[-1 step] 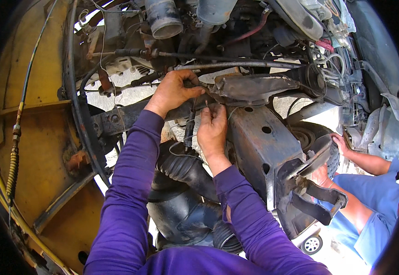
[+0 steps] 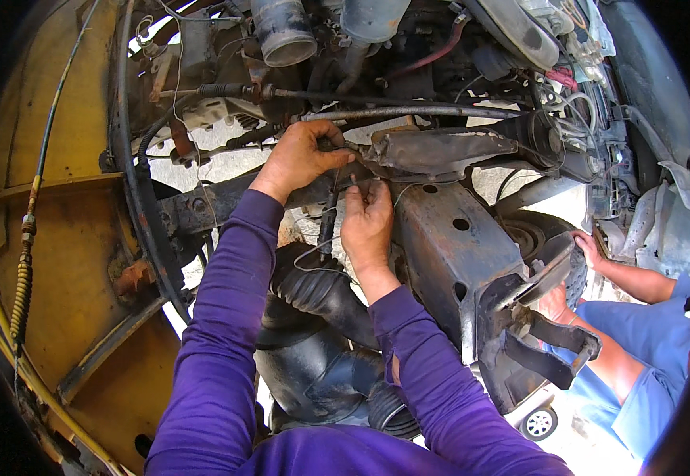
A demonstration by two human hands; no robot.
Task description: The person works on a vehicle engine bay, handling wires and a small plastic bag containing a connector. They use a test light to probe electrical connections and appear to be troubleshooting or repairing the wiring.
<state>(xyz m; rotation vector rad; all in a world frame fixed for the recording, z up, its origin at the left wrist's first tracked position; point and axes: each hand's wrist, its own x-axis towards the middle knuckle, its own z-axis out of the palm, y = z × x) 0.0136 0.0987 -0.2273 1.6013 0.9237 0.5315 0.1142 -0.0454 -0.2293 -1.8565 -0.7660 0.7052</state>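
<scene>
Reaching to the end of a dark wrapped harness [image 2: 444, 152], my left hand [image 2: 301, 159] is closed, thumb pressed to forefinger. What it pinches there is too small and shaded to name. Just below and to the right, my right hand [image 2: 369, 226] is closed too, thumb against curled fingers, with a small thin tip poking up between them. A thin grey wire [image 2: 313, 266] loops out on both sides of this hand and seems to pass through its grip. Between my hands hangs a slim black tube [image 2: 327, 226], above a ribbed black hose [image 2: 305, 282].
A yellow panel [image 2: 59, 262] with a cable fills the left. Right of my hands stands a holed metal bracket [image 2: 460, 250]. Beyond it, a co-worker in blue [image 2: 630, 341] has both hands by a tyre [image 2: 575, 274]. Pipes and an open duct [image 2: 288, 47] lie across the far side.
My right thumb and fingertips have shifted very slightly, and the thin wire's loop sits a little differently. The left hand stays in place.
</scene>
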